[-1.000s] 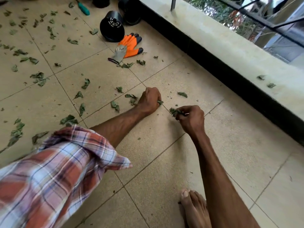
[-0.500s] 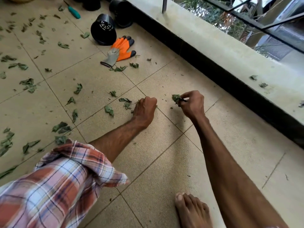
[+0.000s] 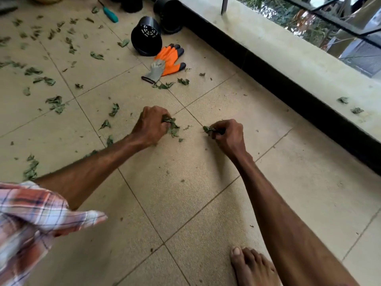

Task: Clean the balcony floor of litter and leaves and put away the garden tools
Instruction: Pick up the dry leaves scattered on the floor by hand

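Green leaves [image 3: 55, 102] lie scattered over the beige tiled balcony floor [image 3: 185, 193], thickest at the left and back. My left hand [image 3: 150, 125] is down on the floor, fingers curled round a clump of leaves [image 3: 172, 126]. A little to its right, my right hand [image 3: 227, 135] pinches a small bunch of leaves [image 3: 207, 129] just above the tiles. An orange and grey garden glove [image 3: 167, 62] lies behind the hands. A teal-handled tool [image 3: 109, 13] lies at the back.
A black plastic pot [image 3: 146, 39] lies on its side by the glove, with more black pots [image 3: 169, 15] behind it. A low concrete ledge [image 3: 288, 58] with a dark base runs along the right, two leaves [image 3: 350, 105] on it. My bare foot [image 3: 251, 267] stands at the bottom.
My left hand has gathered a clump of leaves under its fingers. My right hand, still pinching its bunch, has come back down toward the floor beside the left. The view has shifted forward.
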